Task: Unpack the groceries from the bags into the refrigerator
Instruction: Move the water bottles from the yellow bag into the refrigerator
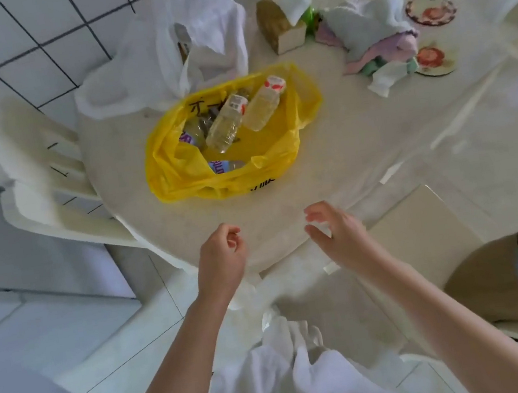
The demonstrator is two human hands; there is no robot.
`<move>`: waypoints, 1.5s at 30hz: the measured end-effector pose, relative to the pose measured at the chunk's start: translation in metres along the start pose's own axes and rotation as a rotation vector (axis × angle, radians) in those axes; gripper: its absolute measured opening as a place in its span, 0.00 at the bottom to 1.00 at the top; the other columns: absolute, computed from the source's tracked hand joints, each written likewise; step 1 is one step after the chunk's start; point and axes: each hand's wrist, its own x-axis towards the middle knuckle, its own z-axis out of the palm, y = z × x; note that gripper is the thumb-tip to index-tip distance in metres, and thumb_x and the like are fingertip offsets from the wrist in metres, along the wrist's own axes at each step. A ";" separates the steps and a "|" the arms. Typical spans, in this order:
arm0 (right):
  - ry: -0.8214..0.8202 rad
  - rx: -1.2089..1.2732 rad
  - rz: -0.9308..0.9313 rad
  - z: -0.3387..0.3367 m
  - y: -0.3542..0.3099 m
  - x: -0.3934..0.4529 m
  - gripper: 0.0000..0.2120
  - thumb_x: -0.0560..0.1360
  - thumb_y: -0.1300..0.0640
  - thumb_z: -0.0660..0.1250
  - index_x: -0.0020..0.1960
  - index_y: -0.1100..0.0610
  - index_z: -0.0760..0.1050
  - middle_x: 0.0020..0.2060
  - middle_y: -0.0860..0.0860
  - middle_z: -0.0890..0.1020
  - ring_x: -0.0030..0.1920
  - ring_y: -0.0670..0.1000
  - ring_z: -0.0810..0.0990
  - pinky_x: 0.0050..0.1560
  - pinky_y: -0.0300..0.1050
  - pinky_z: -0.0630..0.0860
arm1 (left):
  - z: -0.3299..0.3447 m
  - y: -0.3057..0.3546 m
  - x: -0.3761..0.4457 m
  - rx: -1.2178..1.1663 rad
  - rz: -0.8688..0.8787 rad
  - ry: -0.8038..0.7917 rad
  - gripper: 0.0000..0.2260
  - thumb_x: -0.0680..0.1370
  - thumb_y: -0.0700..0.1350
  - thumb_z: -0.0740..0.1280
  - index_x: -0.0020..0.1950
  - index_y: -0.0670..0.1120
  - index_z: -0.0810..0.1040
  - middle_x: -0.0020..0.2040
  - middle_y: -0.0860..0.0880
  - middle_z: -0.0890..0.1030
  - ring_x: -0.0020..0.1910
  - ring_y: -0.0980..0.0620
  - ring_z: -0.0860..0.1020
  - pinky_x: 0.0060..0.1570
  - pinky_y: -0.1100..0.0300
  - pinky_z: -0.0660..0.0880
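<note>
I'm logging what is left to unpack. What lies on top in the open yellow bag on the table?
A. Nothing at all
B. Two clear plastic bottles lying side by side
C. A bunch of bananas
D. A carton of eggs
B: two clear bottles with white labels lie side by side in the open yellow bag, while both hands hover empty near the table edge.

We see a round pale bench (330,166) under a clear plastic cover. Near its middle lies a yellow bag (181,174), open, with two clear bottles (227,124) lying tilted on it. Just behind it sits a white bag (146,69), slumped and touching the yellow one. Farther back stands a brown tissue box (274,27). To the right lies a heap of pastel cloths (372,43), with round floral coasters (429,10) beside it.
</note>
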 end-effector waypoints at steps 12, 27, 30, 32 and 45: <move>-0.040 0.003 -0.160 0.007 -0.057 0.172 0.11 0.76 0.58 0.66 0.58 0.60 0.75 0.53 0.54 0.81 0.54 0.53 0.80 0.51 0.45 0.74 | -0.033 0.019 0.166 -0.057 -0.072 0.246 0.09 0.79 0.42 0.65 0.57 0.42 0.79 0.51 0.46 0.82 0.46 0.55 0.75 0.35 0.76 0.67; -0.418 -0.399 -0.151 0.075 -0.073 0.274 0.24 0.76 0.49 0.67 0.68 0.58 0.68 0.61 0.54 0.75 0.59 0.56 0.76 0.56 0.49 0.77 | -0.018 0.000 0.299 0.511 0.107 0.103 0.17 0.77 0.40 0.66 0.66 0.44 0.72 0.64 0.45 0.74 0.64 0.44 0.70 0.58 0.54 0.72; -0.537 -0.491 -0.175 0.085 -0.071 0.282 0.30 0.74 0.46 0.69 0.70 0.57 0.65 0.63 0.55 0.73 0.61 0.57 0.74 0.57 0.50 0.76 | -0.023 -0.017 0.309 0.607 0.065 0.082 0.19 0.76 0.42 0.67 0.67 0.45 0.71 0.64 0.45 0.74 0.64 0.43 0.70 0.61 0.51 0.70; -0.610 -0.514 -0.181 0.089 -0.070 0.286 0.32 0.73 0.45 0.70 0.70 0.57 0.63 0.63 0.55 0.73 0.61 0.57 0.74 0.57 0.50 0.77 | -0.025 -0.026 0.310 0.622 0.013 0.065 0.21 0.75 0.44 0.69 0.67 0.45 0.70 0.65 0.44 0.73 0.65 0.43 0.70 0.61 0.50 0.70; -0.712 -0.565 -0.210 0.076 -0.064 0.310 0.34 0.71 0.51 0.73 0.71 0.55 0.59 0.60 0.55 0.73 0.60 0.57 0.73 0.50 0.50 0.78 | -0.016 -0.025 0.335 0.735 -0.196 -0.048 0.37 0.69 0.52 0.77 0.71 0.43 0.62 0.68 0.42 0.70 0.68 0.42 0.68 0.62 0.49 0.71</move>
